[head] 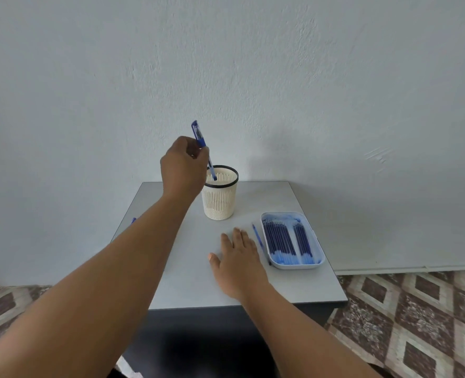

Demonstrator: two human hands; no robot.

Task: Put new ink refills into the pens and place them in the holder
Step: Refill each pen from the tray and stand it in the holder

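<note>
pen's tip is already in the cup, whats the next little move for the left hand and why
Probably loosen the left hand's pinch and let the pen slide down. Its tip already sits inside the rim of the holder, tilted, so nothing blocks the drop. The right hand rests flat on the table.

We see the holder (219, 197) at the table's (187, 282) back, a pen (202, 147) dipping into it; the tray (292, 240) of refills (280, 240) lies right of it, nearer us; one loose refill (257, 238) lies just left of the tray.
</note>
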